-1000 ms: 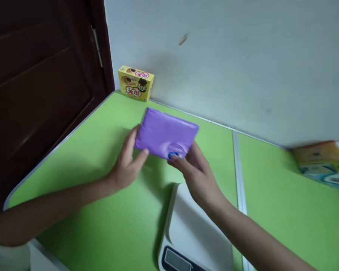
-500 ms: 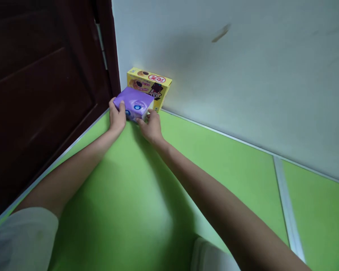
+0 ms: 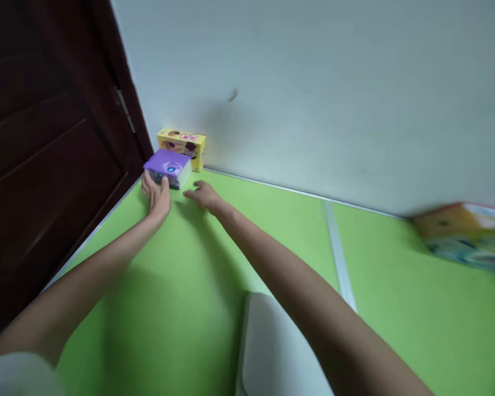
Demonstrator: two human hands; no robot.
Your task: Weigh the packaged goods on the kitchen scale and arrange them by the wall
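Note:
A purple pack of tissues (image 3: pixel 169 163) lies on the green surface in the corner. Right behind it, against the wall, stands a yellow snack box (image 3: pixel 184 144) with cartoon print; its lower front is hidden by the pack. My left hand (image 3: pixel 157 193) is at the pack's near left side, fingers apart, with the fingertips at or very near its front face. Just right of the pack, my right hand (image 3: pixel 205 195) is apart from it, fingers stretched out and holding nothing.
A dark wooden door (image 3: pixel 45 137) with a hinge borders the left side. The white wall (image 3: pixel 292 110) rises behind. At the right, by the wall, sits a colourful carton (image 3: pixel 470 236), blurred. A white rounded object (image 3: pixel 268 346) stands at the bottom, under my right forearm.
Both hands have loosened from the tissue pack, the right one drawing away. The pack now rests flat before the yellow box. My view has shifted right, bringing the carton into sight.

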